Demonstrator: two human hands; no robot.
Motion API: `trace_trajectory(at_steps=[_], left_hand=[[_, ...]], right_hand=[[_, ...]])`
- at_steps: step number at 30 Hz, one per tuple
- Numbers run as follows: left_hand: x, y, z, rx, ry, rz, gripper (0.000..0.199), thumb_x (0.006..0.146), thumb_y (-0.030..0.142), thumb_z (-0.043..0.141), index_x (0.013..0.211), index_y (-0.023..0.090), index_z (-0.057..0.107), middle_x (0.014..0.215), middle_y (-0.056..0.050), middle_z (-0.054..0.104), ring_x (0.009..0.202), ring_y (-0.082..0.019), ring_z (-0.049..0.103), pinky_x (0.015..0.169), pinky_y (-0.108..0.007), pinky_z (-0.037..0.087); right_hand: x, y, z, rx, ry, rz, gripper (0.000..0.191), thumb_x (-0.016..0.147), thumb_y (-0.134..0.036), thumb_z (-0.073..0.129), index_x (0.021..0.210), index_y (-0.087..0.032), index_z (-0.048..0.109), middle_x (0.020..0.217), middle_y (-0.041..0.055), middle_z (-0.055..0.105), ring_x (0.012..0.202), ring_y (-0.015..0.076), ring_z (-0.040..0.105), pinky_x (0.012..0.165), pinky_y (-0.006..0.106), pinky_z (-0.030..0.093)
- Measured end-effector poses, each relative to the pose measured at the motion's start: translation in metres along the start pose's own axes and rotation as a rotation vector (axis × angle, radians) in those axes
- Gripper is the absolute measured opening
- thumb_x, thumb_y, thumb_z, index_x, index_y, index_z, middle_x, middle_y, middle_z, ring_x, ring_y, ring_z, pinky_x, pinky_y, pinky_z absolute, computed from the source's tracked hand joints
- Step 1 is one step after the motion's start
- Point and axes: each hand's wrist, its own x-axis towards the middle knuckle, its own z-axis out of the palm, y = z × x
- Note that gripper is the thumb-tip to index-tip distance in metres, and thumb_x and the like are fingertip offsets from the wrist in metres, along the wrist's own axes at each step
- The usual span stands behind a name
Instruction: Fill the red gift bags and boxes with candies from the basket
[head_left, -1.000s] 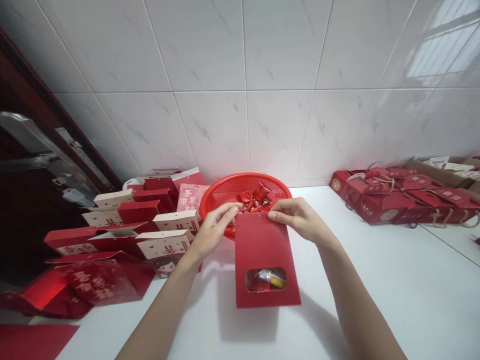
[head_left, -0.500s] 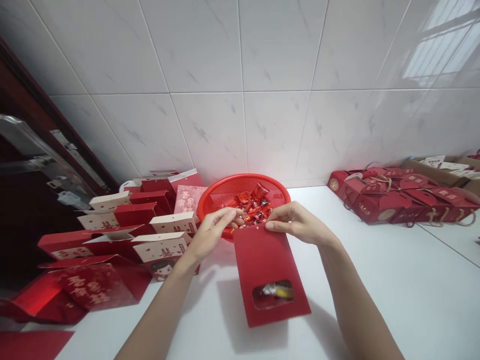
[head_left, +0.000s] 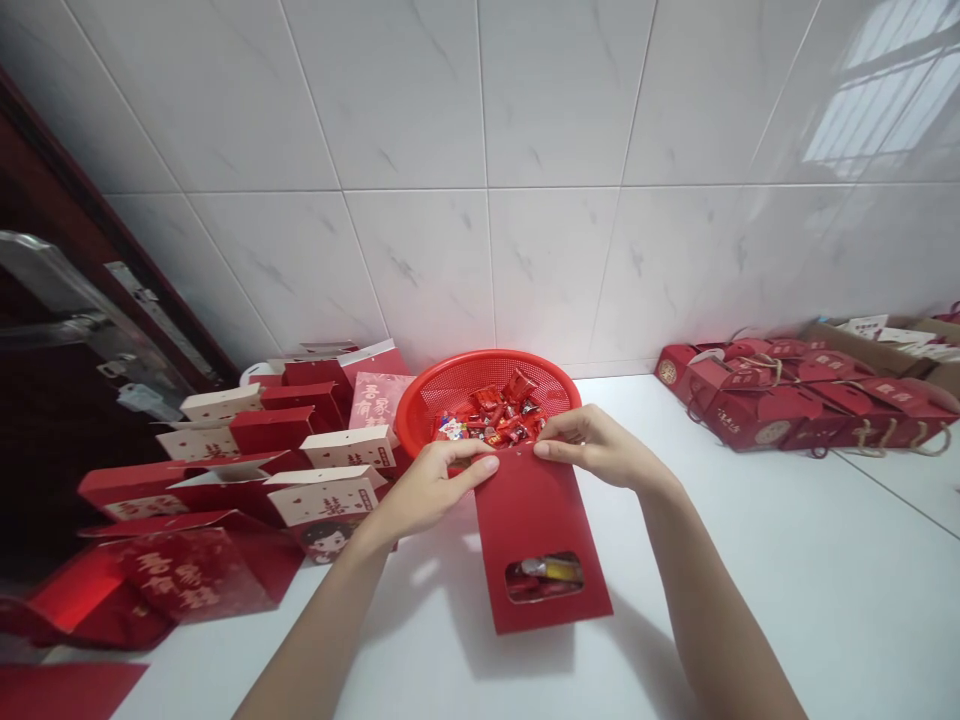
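Observation:
A red paper gift bag [head_left: 529, 515] is held up by its top edge, its lower end toward me. Wrapped sweets show through the window near its bottom. My left hand [head_left: 435, 487] pinches the top left corner between thumb and fingers. At the top right, my right hand [head_left: 600, 448] grips the same edge, its fingers partly hidden behind the bag. Just beyond both hands stands a red plastic basket [head_left: 420, 390], with a heap of wrapped candies [head_left: 510, 405] inside.
Several red and cream gift bags [head_left: 330, 490] stand in rows on the left, beside a dark door [head_left: 45, 400]. Closed red boxes with cord handles [head_left: 795, 405] sit at the right. A tiled wall [head_left: 555, 270] rises behind the white table [head_left: 720, 560].
My left hand has moved down and right from over the basket and now grips the bag's top left corner. The bag's lower end has shifted slightly up and away.

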Motion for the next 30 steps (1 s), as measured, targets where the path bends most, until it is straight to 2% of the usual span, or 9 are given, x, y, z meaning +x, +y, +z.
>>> trace_trajectory(at_steps=[5,10,12,15,18,22,26,28,30], left_hand=[[0.0,0.001,0.001,0.147,0.044,0.049,0.034,0.092,0.044,0.053,0.083,0.017,0.072,0.083,-0.002,0.072,0.078,-0.018,0.063,0.07,-0.026,0.05],[0.0,0.001,0.004,0.271,0.075,0.093,0.033,0.093,0.04,0.051,0.08,0.018,0.071,0.08,-0.002,0.072,0.075,-0.017,0.062,0.07,-0.026,0.048],[0.0,0.003,0.006,0.308,0.076,0.096,0.033,0.093,0.04,0.051,0.079,0.019,0.072,0.081,-0.002,0.073,0.076,-0.018,0.063,0.071,-0.027,0.049],[-0.002,0.006,0.008,0.293,0.053,0.092,0.026,0.089,0.04,0.057,0.087,0.021,0.075,0.09,-0.002,0.076,0.085,-0.02,0.067,0.079,-0.028,0.053],[-0.005,0.009,0.006,0.25,0.047,0.08,0.031,0.089,0.045,0.059,0.105,0.024,0.074,0.107,-0.003,0.076,0.098,-0.023,0.068,0.088,-0.031,0.054],[-0.008,0.008,-0.001,0.247,0.045,0.074,0.037,0.09,0.05,0.056,0.113,0.025,0.072,0.117,-0.004,0.073,0.108,-0.025,0.066,0.095,-0.034,0.053],[-0.01,0.005,-0.005,0.273,0.037,0.071,0.038,0.09,0.051,0.057,0.111,0.024,0.073,0.117,-0.005,0.073,0.109,-0.026,0.067,0.094,-0.034,0.053],[-0.01,0.006,-0.006,0.298,0.023,0.07,0.039,0.09,0.051,0.057,0.112,0.024,0.073,0.117,-0.005,0.074,0.109,-0.026,0.067,0.093,-0.032,0.053],[-0.011,0.007,-0.006,0.317,0.005,0.072,0.038,0.09,0.051,0.057,0.112,0.025,0.074,0.117,-0.004,0.074,0.109,-0.026,0.067,0.092,-0.03,0.053]], right_hand=[[0.0,0.004,0.0,-0.139,-0.048,0.004,0.029,0.091,-0.038,0.059,0.072,-0.016,0.06,0.07,-0.0001,0.055,0.066,0.0125,0.047,0.06,0.025,0.037],[0.001,0.006,0.004,-0.297,-0.122,-0.025,0.012,0.09,-0.026,0.059,0.091,-0.017,0.067,0.082,0.0017,0.065,0.072,0.0144,0.052,0.064,0.026,0.039],[0.002,0.006,0.005,-0.351,-0.136,-0.04,0.012,0.088,-0.018,0.058,0.094,-0.017,0.069,0.083,0.0019,0.067,0.073,0.0146,0.053,0.065,0.026,0.04],[0.001,0.004,0.001,-0.373,-0.197,-0.059,0.014,0.086,-0.014,0.058,0.09,-0.016,0.071,0.082,0.0023,0.07,0.072,0.0147,0.056,0.066,0.027,0.042],[-0.01,0.002,-0.018,-0.336,-0.196,-0.08,0.015,0.087,-0.02,0.059,0.092,-0.017,0.072,0.088,0.0035,0.072,0.077,0.0163,0.06,0.071,0.028,0.046],[-0.045,0.005,-0.059,-0.391,0.054,0.0,0.027,0.089,-0.04,0.06,0.091,-0.017,0.073,0.09,0.007,0.073,0.081,0.0204,0.063,0.072,0.031,0.048],[-0.096,0.018,-0.101,-0.413,0.41,0.158,0.039,0.081,-0.052,0.067,0.094,-0.017,0.074,0.094,0.0114,0.073,0.089,0.027,0.065,0.076,0.036,0.051],[-0.121,0.027,-0.12,-0.396,0.548,0.239,0.034,0.075,-0.047,0.072,0.089,-0.016,0.075,0.09,0.0115,0.073,0.087,0.0272,0.065,0.076,0.036,0.051],[-0.142,0.035,-0.137,-0.417,0.713,0.356,0.018,0.074,-0.03,0.071,0.085,-0.015,0.075,0.092,0.0123,0.073,0.089,0.0263,0.063,0.08,0.036,0.048]])
